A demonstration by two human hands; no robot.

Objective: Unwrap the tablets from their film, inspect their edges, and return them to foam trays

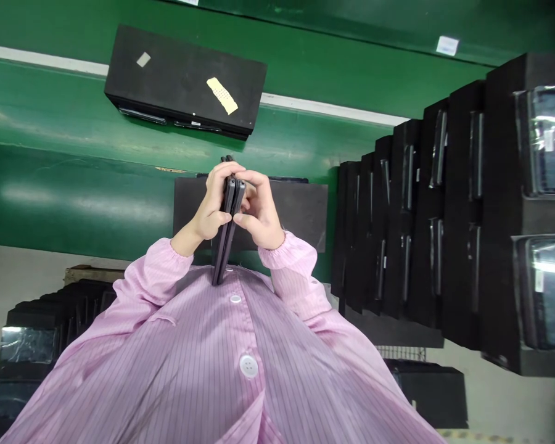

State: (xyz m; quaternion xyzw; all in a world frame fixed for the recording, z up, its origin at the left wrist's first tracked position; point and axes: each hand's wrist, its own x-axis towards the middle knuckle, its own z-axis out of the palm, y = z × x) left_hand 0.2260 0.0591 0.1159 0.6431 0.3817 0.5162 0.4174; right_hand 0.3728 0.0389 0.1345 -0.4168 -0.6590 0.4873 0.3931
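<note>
- Pair of thin, flat black slab devices: side by side, on edge, in both hands, approx. mid-view in front of chest; long sides run approx. 12 to 6 o'clock
- L. hand: fingers bent round slabs' 9 o'clock side, gripping them
- R. hand: fingers curled at 3 o'clock side, gripping same pair; far fingertips partly hidden
- Pink striped buttoned smock: 6 o'clock, elastic cuffs at both wrists
- Flat black rectangular board: below/behind hands, on glossy green tabletop
- Long black rectangular block: 11 o'clock of hands, w/ perforated pale-yellow strip on top
- Row of upright black slotted trays: 3 o'clock, w/ film-wrapped flat devices in slots
- Small white rectangular label: approx. 2 o'clock
- Black stacked trays: 8 o'clock, partly behind sleeve
</note>
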